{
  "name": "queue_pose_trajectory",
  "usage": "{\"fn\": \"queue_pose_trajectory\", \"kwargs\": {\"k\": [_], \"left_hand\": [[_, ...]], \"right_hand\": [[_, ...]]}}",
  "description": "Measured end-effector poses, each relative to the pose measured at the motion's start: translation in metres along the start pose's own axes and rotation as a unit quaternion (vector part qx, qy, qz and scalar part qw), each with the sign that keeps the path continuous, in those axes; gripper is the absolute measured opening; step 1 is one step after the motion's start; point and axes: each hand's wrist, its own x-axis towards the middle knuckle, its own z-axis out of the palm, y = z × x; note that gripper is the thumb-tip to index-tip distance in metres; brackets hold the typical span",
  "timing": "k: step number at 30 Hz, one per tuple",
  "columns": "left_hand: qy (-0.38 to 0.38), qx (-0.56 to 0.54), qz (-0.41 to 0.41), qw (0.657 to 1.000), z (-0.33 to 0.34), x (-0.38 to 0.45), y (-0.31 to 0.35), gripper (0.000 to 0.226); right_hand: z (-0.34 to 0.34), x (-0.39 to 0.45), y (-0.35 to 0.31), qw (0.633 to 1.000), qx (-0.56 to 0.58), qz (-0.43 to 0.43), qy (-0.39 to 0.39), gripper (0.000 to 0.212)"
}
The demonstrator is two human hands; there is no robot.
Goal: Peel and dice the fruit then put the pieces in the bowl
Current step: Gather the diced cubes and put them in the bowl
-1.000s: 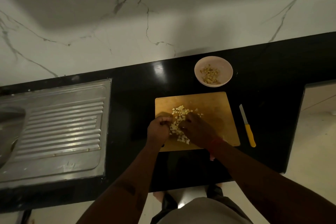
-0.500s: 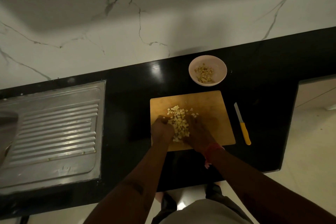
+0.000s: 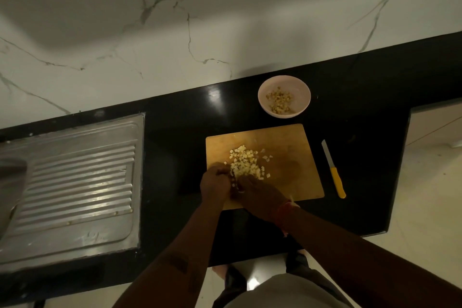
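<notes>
On a black kitchen counter (image 3: pixel 175 132) in dim light, a person's two hands meet at the near edge of a pile of diced fruit (image 3: pixel 246 164) on a wooden cutting board (image 3: pixel 292 155). The left hand (image 3: pixel 215 184) has its fingers curled at the pile's near left edge, and the right hand (image 3: pixel 257 191) lies cupped against the near right edge, the two almost touching. Whether either hand actually encloses pieces cannot be told, because the knuckles hide the fingertips and the shadow swallows the detail between the palms. A few loose cubes lie apart at the right of the pile. Beyond the board stands a pale bowl (image 3: pixel 303 97) that holds a small heap of darker diced pieces (image 3: pixel 280 102). A knife (image 3: pixel 333 169) with a yellow handle lies on the counter just right of the board, blade pointing away. A steel draining board (image 3: pixel 75 187) fills the left, its basin cut off by the frame.
</notes>
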Motion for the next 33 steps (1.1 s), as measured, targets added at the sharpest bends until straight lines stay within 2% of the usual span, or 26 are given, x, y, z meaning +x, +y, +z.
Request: {"fn": "queue_pose_trajectory", "kwargs": {"k": [2,6,8,10,12,14,15,17,19,20,22,28,31,33], "left_hand": [[-0.010,0.006,-0.001,1.000,0.001,0.002,-0.002,0.037],[-0.035,-0.018,-0.019,0.999,0.001,0.012,-0.005,0.045],[-0.041,-0.042,-0.023,0.998,0.002,0.010,0.000,0.041],[-0.048,-0.050,-0.005,0.998,0.003,0.005,0.007,0.039],[-0.032,-0.003,0.051,0.998,-0.001,0.003,0.009,0.032],[-0.014,0.104,0.130,0.986,-0.011,0.002,0.007,0.020],[-0.031,0.166,0.161,0.972,-0.016,0.003,0.004,0.027],[-0.115,0.274,0.177,0.938,-0.021,0.005,0.000,0.069],[-0.174,0.351,0.178,0.903,-0.021,0.003,0.000,0.113],[-0.181,0.378,0.189,0.888,-0.020,0.003,-0.001,0.127],[-0.176,0.414,0.218,0.866,-0.016,0.005,-0.001,0.140],[-0.169,0.439,0.232,0.851,0.004,0.014,0.016,0.134],[-0.180,0.425,0.228,0.857,0.008,0.017,0.023,0.120],[-0.151,0.419,0.223,0.867,0.012,0.014,0.029,0.102]], "right_hand": [[-0.002,0.003,0.010,1.000,0.006,0.012,0.014,0.017],[-0.022,0.011,0.027,0.998,-0.013,0.054,-0.017,0.026],[-0.029,0.011,0.037,0.997,-0.004,0.078,0.004,0.022],[-0.031,0.007,0.044,0.990,0.060,0.121,0.047,0.022],[-0.034,0.000,0.048,0.973,0.129,0.181,0.054,0.036],[-0.033,-0.004,0.057,0.946,0.177,0.272,-0.003,0.066],[-0.031,-0.005,0.061,0.938,0.177,0.296,-0.041,0.086],[-0.027,-0.002,0.066,0.937,0.133,0.299,-0.123,0.119],[-0.030,0.004,0.062,0.933,0.093,0.299,-0.179,0.131],[-0.033,0.008,0.059,0.931,0.083,0.300,-0.190,0.134],[-0.042,0.019,0.054,0.929,0.081,0.300,-0.200,0.136],[-0.048,0.059,0.057,0.921,0.077,0.277,-0.263,0.137],[-0.044,0.062,0.064,0.926,0.072,0.260,-0.262,0.125],[-0.041,0.065,0.065,0.932,0.077,0.245,-0.257,0.111]]}}
